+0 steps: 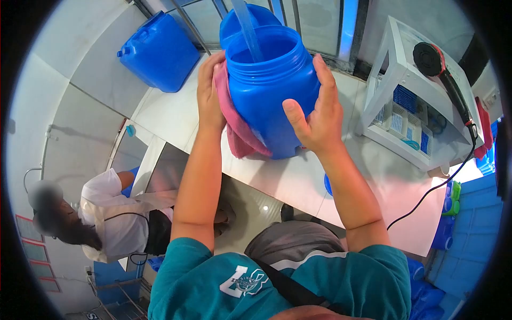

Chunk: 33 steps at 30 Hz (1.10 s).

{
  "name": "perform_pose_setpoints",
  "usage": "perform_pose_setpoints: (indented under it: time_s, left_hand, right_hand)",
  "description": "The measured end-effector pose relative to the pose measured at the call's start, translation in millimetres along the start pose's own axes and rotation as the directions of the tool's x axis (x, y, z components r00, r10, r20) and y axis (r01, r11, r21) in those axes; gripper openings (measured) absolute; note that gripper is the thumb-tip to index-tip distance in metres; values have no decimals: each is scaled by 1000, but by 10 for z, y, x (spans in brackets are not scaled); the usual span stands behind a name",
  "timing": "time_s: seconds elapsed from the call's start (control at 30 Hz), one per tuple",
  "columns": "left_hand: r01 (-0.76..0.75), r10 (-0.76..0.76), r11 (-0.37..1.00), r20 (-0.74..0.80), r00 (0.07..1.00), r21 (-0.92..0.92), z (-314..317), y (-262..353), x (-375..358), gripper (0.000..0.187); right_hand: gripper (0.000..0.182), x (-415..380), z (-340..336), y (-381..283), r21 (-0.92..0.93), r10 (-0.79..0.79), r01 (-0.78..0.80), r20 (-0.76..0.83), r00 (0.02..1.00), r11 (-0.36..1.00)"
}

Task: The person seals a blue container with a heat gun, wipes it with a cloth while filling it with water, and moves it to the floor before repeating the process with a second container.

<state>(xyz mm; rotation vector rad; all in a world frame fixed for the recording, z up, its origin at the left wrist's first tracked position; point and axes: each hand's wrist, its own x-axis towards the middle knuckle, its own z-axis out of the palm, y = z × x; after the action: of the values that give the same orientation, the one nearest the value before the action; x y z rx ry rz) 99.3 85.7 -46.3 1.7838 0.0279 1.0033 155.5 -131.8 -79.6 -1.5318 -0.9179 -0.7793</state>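
A wide-mouthed blue container [269, 101] stands uncapped on the white tiled counter, with a clear tube [248, 32] reaching down into its mouth. On its left side my left hand [212, 93] presses a pink cloth [234, 114] against the wall, its fingers partly hidden behind the cloth. My right hand [317, 109] lies along the container's right side, fingers and thumb spread apart. Behind the opening, another blue rounded part [229, 26] shows. Inside the mouth, the contents are hard to make out.
A blue jerrycan [160, 53] sits at the back left. At right, a white rack [381, 96] holds baskets, with a corded black-and-red device [440, 66] on top. A blue cap [328, 184] lies near my right forearm. Another person [114, 213] is at left.
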Motion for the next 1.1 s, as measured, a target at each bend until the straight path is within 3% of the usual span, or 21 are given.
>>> perform_pose_setpoints:
  time_s: [0.03,0.1,0.13,0.2,0.3,0.37,0.43,0.5,0.53,0.57,0.63,0.67,0.7,0.73,0.8,0.87,0.9,0.93,0.97,1.03,1.1]
  left_hand:
    - [-4,4,1000,-1,1000,2,5,-1,152,35]
    - [-2,20,998,314,949,-58,27,67,374,42]
    - [-3,20,998,312,950,-57,70,132,353,42]
    - [319,-245,847,220,944,-426,236,272,259,51]
    - [391,-305,756,247,920,-525,167,126,19,56]
    - [315,-323,779,83,943,-543,327,487,-530,66]
    - [320,-371,916,-211,904,-242,527,570,-931,55]
    - [-165,155,985,-164,974,-54,442,107,-1476,46]
    - [-284,278,958,-124,953,-33,524,212,-1575,40]
    - [-404,402,914,-84,912,-18,587,310,-1636,35]
    - [-368,369,928,14,929,-59,526,538,-1607,46]
    - [-350,334,937,324,885,-9,515,886,-1324,53]
    - [-337,240,940,602,762,52,470,1094,-1159,60]
    - [-330,256,944,590,766,18,425,1092,-1097,71]
    - [-578,509,809,362,781,110,300,1004,-941,60]
    - [-595,596,788,48,802,160,160,740,-758,57]
    - [-512,527,844,-66,848,162,161,706,-611,67]
    - [-318,324,945,-81,942,79,146,774,-472,96]
    - [-321,327,944,-76,942,71,154,744,-402,96]
    - [-3,-17,997,251,968,81,174,668,-279,128]
    - [44,-62,996,249,966,77,166,615,-185,141]
  right_hand:
    - [82,-1,3,-21,-14,17,-17,3,1000,1000]
    - [81,-2,9,-55,-27,32,-32,9,999,999]
    - [77,1,4,-61,-41,18,-17,14,1000,999]
    - [73,-27,-31,-73,-61,6,-5,11,1000,998]
    - [63,-100,-61,-44,-103,-22,21,-9,1000,994]
    - [54,-346,-125,-185,-289,-174,170,11,985,942]
    - [52,-639,-35,-177,23,-230,229,87,969,973]
    - [53,-754,-45,-391,283,-28,-44,246,969,958]
    - [54,-846,-29,-388,359,43,-186,370,928,915]
    - [54,-927,-111,-402,355,44,-184,367,929,917]
    - [43,-1054,-324,-417,556,290,-583,528,798,593]
    - [43,-931,-322,-425,555,287,-576,523,802,600]
    - [42,-892,-422,-460,478,307,-563,511,802,674]
    - [42,-893,-576,-530,395,327,-544,496,805,741]
    - [40,-711,-560,-634,209,359,-487,450,818,848]
    - [39,-363,-619,-506,8,388,-425,391,835,905]
    - [38,-256,-696,-478,-96,400,-393,362,842,914]
    - [38,-124,-657,-521,-198,406,-358,333,851,913]
    - [37,29,-676,-504,-300,407,-318,305,861,899]
    - [36,448,-412,-574,-494,397,-234,255,882,837]
    - [36,538,-366,-652,-589,388,-191,228,893,785]
